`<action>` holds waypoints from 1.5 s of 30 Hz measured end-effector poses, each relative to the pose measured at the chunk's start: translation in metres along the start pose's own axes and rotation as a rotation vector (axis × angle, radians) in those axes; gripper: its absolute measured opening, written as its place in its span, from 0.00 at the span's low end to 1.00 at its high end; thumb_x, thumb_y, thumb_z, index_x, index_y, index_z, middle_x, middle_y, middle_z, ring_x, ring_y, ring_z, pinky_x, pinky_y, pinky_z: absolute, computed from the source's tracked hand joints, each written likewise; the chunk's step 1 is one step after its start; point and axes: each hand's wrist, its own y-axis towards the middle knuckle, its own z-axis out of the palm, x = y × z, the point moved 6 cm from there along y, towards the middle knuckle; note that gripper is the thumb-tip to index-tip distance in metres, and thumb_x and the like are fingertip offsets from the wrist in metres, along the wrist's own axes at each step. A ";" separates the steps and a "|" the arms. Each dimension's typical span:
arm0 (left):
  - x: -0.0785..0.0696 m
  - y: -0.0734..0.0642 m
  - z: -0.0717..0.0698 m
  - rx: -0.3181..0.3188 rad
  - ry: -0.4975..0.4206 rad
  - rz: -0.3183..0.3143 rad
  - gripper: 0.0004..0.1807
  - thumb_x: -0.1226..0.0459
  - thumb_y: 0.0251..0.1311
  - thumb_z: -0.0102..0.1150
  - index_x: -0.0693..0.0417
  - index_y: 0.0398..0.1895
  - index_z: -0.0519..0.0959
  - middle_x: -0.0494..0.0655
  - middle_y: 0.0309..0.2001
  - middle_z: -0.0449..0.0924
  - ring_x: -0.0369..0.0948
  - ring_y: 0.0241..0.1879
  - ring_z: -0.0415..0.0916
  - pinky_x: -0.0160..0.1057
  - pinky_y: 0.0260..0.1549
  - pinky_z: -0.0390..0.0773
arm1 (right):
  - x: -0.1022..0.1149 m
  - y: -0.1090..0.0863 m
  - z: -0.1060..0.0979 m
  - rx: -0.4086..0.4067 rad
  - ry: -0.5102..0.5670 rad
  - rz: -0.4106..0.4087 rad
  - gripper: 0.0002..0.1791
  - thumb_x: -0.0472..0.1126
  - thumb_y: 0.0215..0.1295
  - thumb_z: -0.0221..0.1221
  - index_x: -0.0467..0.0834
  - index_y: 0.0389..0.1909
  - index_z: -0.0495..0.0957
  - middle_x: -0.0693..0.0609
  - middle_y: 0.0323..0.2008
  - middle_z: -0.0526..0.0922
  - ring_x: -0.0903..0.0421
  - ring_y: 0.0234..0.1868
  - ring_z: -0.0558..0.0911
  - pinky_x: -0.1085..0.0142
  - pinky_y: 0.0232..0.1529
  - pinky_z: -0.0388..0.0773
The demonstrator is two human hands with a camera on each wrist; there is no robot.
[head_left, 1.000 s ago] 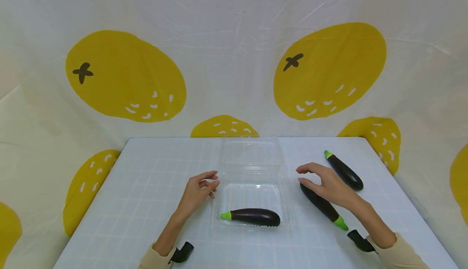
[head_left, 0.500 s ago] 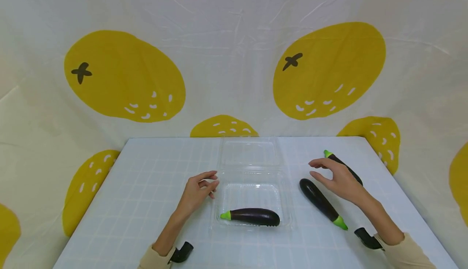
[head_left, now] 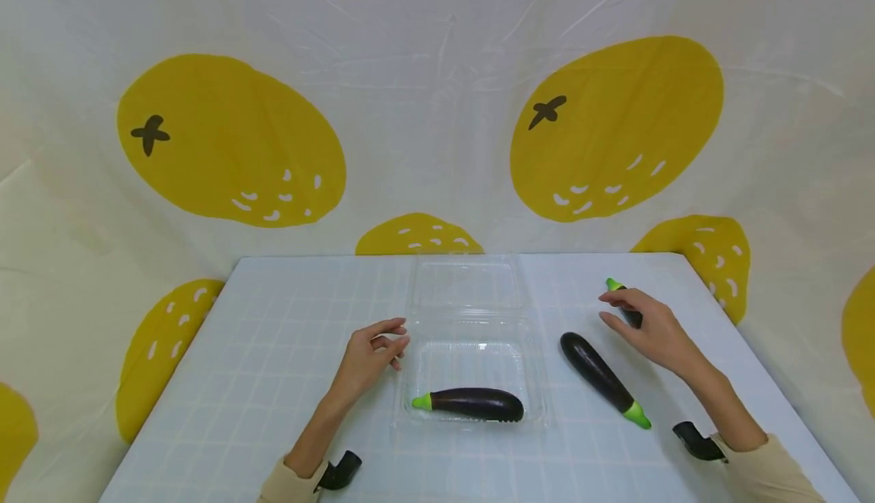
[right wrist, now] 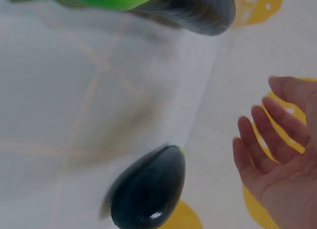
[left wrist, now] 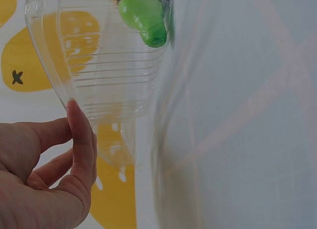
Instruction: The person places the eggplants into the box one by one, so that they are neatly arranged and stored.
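My left hand [head_left: 369, 355] has its fingers loosely bent at the left rim of a clear plastic clamshell box [head_left: 472, 362]. In the left wrist view a fingertip [left wrist: 74, 107] overlaps the box's rim. An eggplant [head_left: 478, 404] with a green stem end lies along the box's near side. My right hand [head_left: 659, 336], fingers apart and holding nothing, is over the far-right eggplant [head_left: 630, 317] and hides most of its dark body. Closer to me, another eggplant [head_left: 598, 374] lies slantwise on the table, right of the box. The right wrist view shows the palm facing an eggplant [right wrist: 148, 189].
The clear lid [head_left: 468, 286] is folded back at the table's far edge. A light checked cloth covers the table [head_left: 273, 336]. Behind it hangs a white curtain [head_left: 427, 146] with large yellow fruit prints. Each wrist carries a black camera mount [head_left: 342, 471].
My right hand has moved right and away from me, off the nearer loose eggplant and over the farther one. My left hand and the box have stayed in place.
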 end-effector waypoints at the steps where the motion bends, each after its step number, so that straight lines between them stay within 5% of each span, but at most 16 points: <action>1: 0.000 0.000 0.000 0.000 0.000 0.000 0.22 0.69 0.66 0.67 0.67 0.62 0.79 0.56 0.47 0.84 0.44 0.21 0.80 0.33 0.28 0.83 | -0.003 -0.001 -0.001 0.000 -0.001 0.011 0.18 0.32 0.60 0.72 0.38 0.51 0.83 0.43 0.46 0.85 0.45 0.45 0.82 0.89 0.52 0.63; 16: 0.000 0.001 0.000 0.006 -0.008 0.005 0.22 0.69 0.66 0.67 0.67 0.62 0.79 0.57 0.47 0.84 0.44 0.21 0.80 0.32 0.29 0.82 | -0.038 -0.009 -0.008 -0.023 -0.005 0.142 0.17 0.33 0.64 0.70 0.36 0.52 0.82 0.36 0.51 0.82 0.37 0.54 0.78 0.84 0.51 0.61; 20: 0.001 0.001 0.000 0.001 -0.003 0.012 0.22 0.69 0.65 0.67 0.68 0.62 0.79 0.58 0.47 0.84 0.45 0.21 0.80 0.33 0.28 0.83 | -0.044 -0.011 -0.009 -0.025 -0.010 0.161 0.16 0.35 0.66 0.69 0.36 0.52 0.81 0.33 0.52 0.80 0.34 0.56 0.76 0.61 0.61 0.72; 24: 0.002 0.002 0.001 -0.011 0.007 0.012 0.23 0.70 0.65 0.68 0.70 0.61 0.78 0.58 0.47 0.84 0.47 0.21 0.80 0.34 0.27 0.83 | -0.052 -0.013 -0.008 -0.006 -0.008 0.185 0.16 0.34 0.67 0.68 0.34 0.53 0.80 0.31 0.54 0.78 0.32 0.57 0.74 0.34 0.53 0.70; 45: 0.007 0.004 0.000 -0.039 0.040 -0.022 0.22 0.71 0.64 0.68 0.67 0.61 0.80 0.55 0.47 0.84 0.46 0.21 0.80 0.33 0.27 0.82 | -0.074 -0.027 -0.004 0.089 -0.015 0.285 0.27 0.32 0.64 0.69 0.29 0.61 0.72 0.25 0.58 0.72 0.28 0.58 0.70 0.30 0.56 0.69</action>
